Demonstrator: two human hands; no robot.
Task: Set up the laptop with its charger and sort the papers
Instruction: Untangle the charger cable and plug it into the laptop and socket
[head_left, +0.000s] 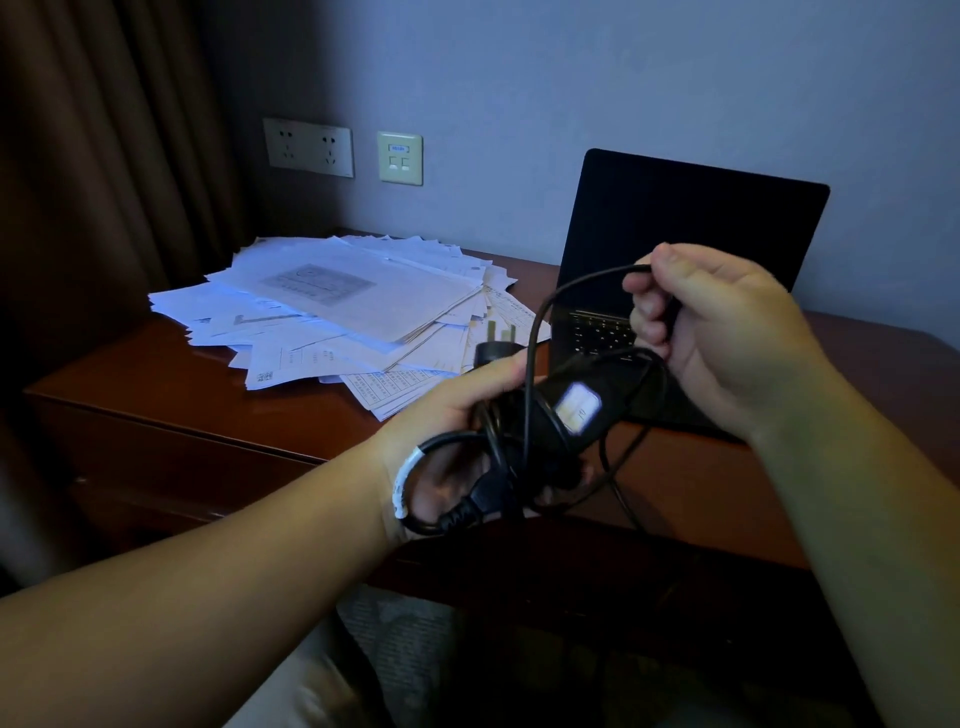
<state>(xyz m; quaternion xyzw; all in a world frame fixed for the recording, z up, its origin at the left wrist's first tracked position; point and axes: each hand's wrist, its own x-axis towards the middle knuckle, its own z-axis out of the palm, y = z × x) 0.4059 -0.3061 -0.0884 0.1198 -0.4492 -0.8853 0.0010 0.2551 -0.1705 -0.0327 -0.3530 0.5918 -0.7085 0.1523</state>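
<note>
L hand grips black tangled charger brick, R hand pinches its thin cord; step: untangling; next: reach far-left white wall socket.

A dim room with a plain bluish-grey wall across the upper frame. A brown curtain hangs at the upper left. On the wall, a double power socket sits just left of a small data socket. Below, a dark reddish wooden table spans the middle.
</note>
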